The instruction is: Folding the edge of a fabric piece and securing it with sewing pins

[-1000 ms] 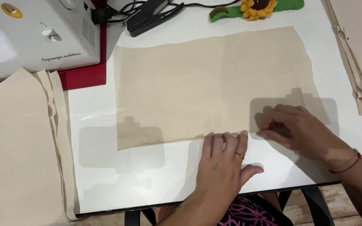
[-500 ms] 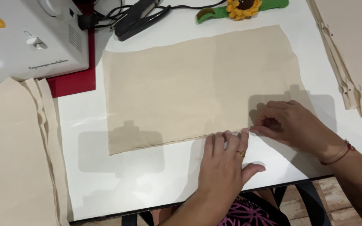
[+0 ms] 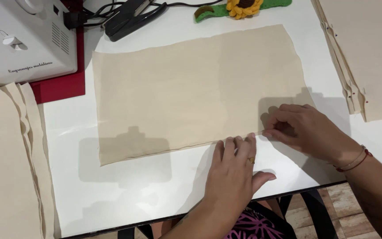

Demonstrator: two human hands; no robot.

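Observation:
A beige rectangle of fabric (image 3: pixel 191 93) lies flat on the white table (image 3: pixel 147 186). My left hand (image 3: pixel 235 172) rests palm down at the cloth's near edge, fingertips pressing on the hem. My right hand (image 3: pixel 308 130) sits just to its right, fingers curled and pinching the same near edge of the fabric at its right corner. A ring shows on the left hand and thin bracelets on the right wrist.
A white sewing machine (image 3: pixel 21 40) on a red base stands at the back left. Black cables and a black tool (image 3: pixel 131 17) lie behind the cloth, beside a felt sunflower (image 3: pixel 244 6). Stacked beige fabric pieces lie at the left (image 3: pixel 5 168) and pinned ones at the right (image 3: pixel 368 53).
The camera view has drifted, so the scene sits slightly differently in frame. Both hands stay on the fabric's near edge, hardly moving.

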